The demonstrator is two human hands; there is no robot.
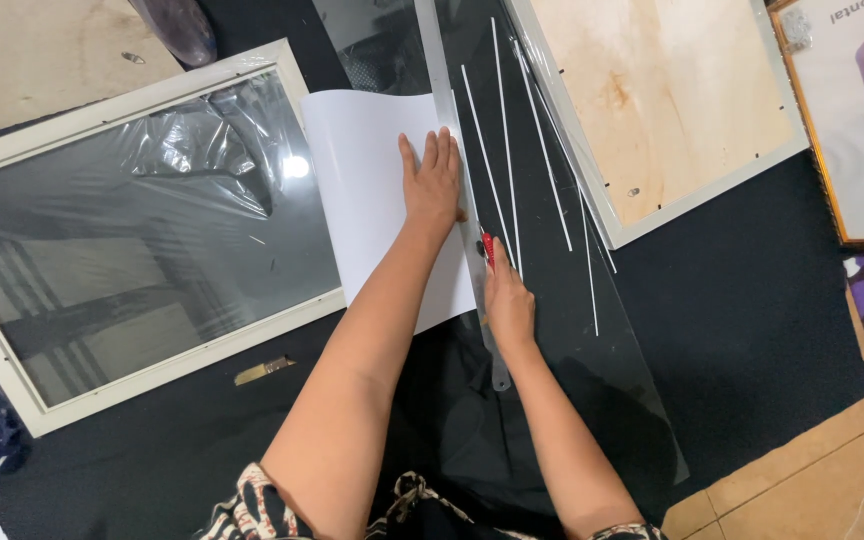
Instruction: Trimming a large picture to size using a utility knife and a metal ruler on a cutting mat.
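While left hand [432, 185] fingers lie flat together, right hand [507, 300] fingers clamp the upward-pointing red cutter [488, 247].

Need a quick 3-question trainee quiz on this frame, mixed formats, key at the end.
1. True or false: the left hand lies flat, pressing the white sheet and the clear ruler.
2. What does the right hand grip? A) a red-handled cutter B) a brush C) a roll of tape
3. Fill in: thin white cut strips lie to the ___ of the ruler in the picture.

Key: 1 true. 2 A. 3 right.
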